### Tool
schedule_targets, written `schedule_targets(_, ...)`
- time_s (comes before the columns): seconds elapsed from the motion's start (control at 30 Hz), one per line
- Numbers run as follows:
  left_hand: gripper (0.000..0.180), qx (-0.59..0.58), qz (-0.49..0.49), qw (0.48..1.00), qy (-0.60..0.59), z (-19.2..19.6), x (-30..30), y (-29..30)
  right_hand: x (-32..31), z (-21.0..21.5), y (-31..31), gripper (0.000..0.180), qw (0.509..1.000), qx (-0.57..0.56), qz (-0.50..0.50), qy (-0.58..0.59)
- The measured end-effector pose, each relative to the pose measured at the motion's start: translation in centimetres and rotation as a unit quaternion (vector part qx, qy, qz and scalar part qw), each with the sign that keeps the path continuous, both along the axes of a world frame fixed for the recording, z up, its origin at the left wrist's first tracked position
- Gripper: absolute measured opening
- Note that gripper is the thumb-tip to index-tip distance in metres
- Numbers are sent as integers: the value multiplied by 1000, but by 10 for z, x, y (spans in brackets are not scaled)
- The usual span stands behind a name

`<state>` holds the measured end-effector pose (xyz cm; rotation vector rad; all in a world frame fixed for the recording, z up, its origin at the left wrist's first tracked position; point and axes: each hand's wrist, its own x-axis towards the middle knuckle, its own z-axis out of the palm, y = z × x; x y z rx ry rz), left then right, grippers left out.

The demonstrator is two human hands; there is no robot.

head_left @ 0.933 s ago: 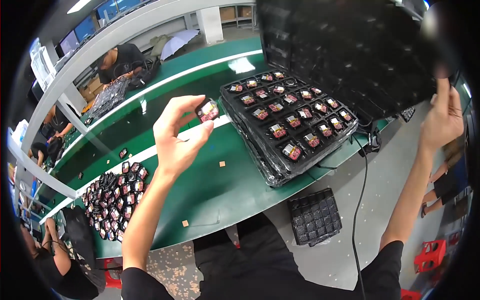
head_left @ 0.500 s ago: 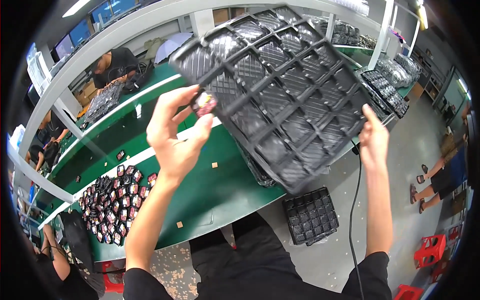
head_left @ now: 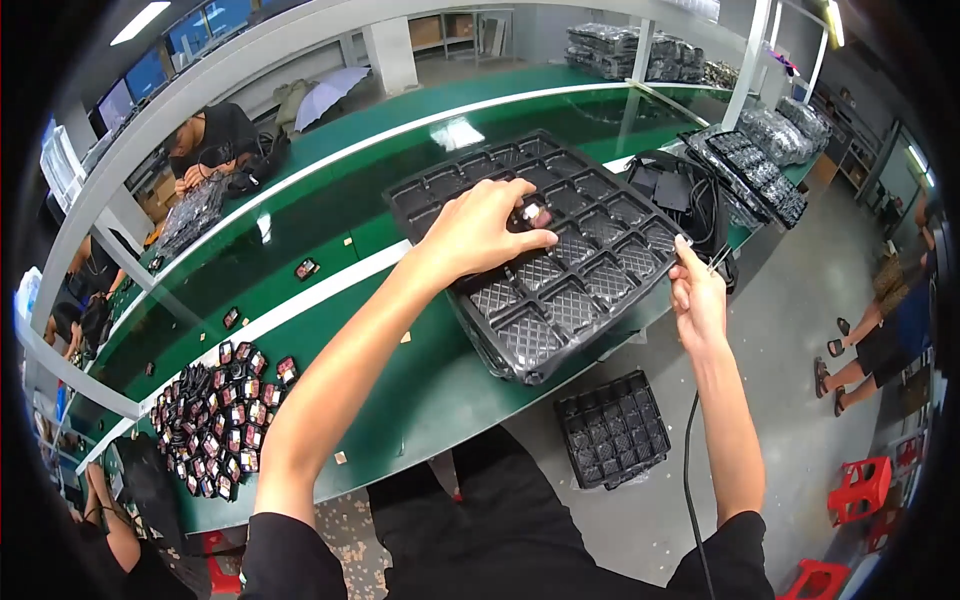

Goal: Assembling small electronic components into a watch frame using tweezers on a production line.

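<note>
My left hand (head_left: pixel 478 228) is closed on a small black piece with a red and pale label (head_left: pixel 534 212), held over the middle of a black plastic tray (head_left: pixel 530 335). Divided into square, ribbed pockets, the tray lies tilted across the green table, and what sits beneath it is mostly hidden. My right hand (head_left: pixel 698 295) pinches the tray's right corner between thumb and fingers. At the left, a heap of similar black pieces with reddish labels (head_left: pixel 222 420) lies on the green table (head_left: pixel 400 420).
Black cables (head_left: pixel 690 185) lie beyond the tray's right corner, near bagged trays (head_left: pixel 755 175). Another black tray (head_left: pixel 612 430) is on the floor. A green conveyor belt (head_left: pixel 310 225) carries a few pieces. One person (head_left: pixel 215 150) works across it. Red stools (head_left: pixel 858 490) stand at right.
The tray has come down from a raised, steep position onto the table. My left hand has moved right with the black piece, over the tray's pockets. My right hand still grips the corner.
</note>
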<state>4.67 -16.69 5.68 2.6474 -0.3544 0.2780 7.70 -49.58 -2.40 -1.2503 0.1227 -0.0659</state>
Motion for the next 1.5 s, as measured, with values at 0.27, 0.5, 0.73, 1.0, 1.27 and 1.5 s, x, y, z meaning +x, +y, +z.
schedule_targets(0.27, 68, -21, -14, 994, -109, -35, -70, 33, -3, 0, -4, 40, 995, -78, 56, 14)
schedule_targets(0.5, 67, -60, 31, 995, -68, -41, -37, 51, -17, 11, -39, 33, 986, -121, -89, -74)
schedule_targets(0.73, 62, -136, -40, 972, -187, -60, -34, 56, -114, -85, -175, 30, 948, -75, -309, 31)
schedule_targets(1.0, 55, 21, 220, 958, -184, -97, -58, 226, -282, -230, -99, 41, 914, -213, -91, 332)
schedule_targets(1.27, 31, 30, 202, 969, -141, -147, -66, 280, -261, -147, 57, 24, 961, -187, 194, 63)
schedule_targets(1.5, 34, -7, 32, 993, -110, -116, -160, 177, -221, -50, 146, 23, 917, -121, 345, -161)
